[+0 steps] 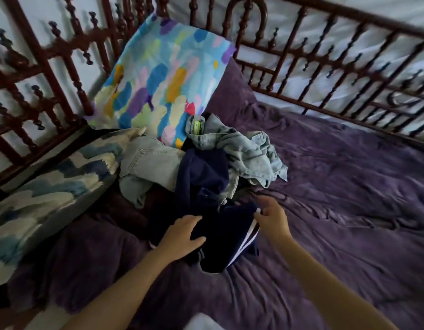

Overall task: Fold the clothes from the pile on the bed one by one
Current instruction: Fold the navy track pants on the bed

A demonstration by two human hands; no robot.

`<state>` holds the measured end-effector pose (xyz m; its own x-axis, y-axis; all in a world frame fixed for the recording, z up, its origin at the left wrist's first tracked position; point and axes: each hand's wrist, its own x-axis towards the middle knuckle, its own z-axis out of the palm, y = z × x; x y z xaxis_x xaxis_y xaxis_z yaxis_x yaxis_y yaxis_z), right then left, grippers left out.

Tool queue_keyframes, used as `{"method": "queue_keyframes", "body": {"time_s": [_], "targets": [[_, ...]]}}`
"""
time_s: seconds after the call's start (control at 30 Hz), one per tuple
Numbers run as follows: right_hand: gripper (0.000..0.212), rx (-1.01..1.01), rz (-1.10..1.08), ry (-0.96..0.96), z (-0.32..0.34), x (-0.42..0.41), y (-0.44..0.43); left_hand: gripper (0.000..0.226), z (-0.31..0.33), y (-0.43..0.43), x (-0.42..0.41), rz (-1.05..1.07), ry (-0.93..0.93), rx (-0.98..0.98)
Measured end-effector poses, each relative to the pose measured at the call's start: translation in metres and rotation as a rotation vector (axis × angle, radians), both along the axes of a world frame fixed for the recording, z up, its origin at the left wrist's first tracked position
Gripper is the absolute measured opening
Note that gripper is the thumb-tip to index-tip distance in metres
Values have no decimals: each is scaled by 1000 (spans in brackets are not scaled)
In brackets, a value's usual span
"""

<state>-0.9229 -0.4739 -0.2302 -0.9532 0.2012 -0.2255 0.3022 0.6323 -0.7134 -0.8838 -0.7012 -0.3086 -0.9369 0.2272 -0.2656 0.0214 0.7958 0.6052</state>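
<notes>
Left hand [182, 234]: spread flat on the dark navy white-striped garment [227, 236]
Right hand [271, 219]: pinching its right edge

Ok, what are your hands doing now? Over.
Left hand resting on navy garment. Right hand pinching its striped edge. Jeans heaped behind, not blocking.

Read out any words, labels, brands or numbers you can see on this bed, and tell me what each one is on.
Green tag in the waistband of the light jeans: dark print, too small and blurred to read.
Navy garment: white stripes only, no writing visible.
Colourful pillow and blue pillow: patterns only, no text.
</notes>
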Motion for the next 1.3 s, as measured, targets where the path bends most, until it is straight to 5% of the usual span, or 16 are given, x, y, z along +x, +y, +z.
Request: {"method": "queue_keyframes", "body": {"time_s": [0.2, 0.47, 0.67, 0.8, 0.9, 1.0, 1.17, 1.3], "targets": [[34, -304, -301, 125, 40, -1, 26, 85, -4, 58, -4, -253, 3, 113], [30, -434, -428, 327, 88, 24, 86, 29, 2, 101, -2, -122, 328, 16], [31, -463, -445, 471, 128, 49, 187, 44, 30, 168, 25, -83, 651, 31], [34, -456, -523, 648, 149, 75, 273, 42, 37, 239, 53, -91, 634, 55], [33, -401, -680, 728, 144, 85, 345, 39, 32, 285, 74, -69, 422, 18], [20, -215, -709, 566, 101, 97, 403, 44, 16, 308, 87, -135, 295, -112], [37, -30, -520, -71, -25, 144, 436, 47, -1, 315, 90, -135, 139, -192], [4, -19, -405, -257, -85, 184, 404, 45, -15, 304, 90, -178, 66, -272]]}}
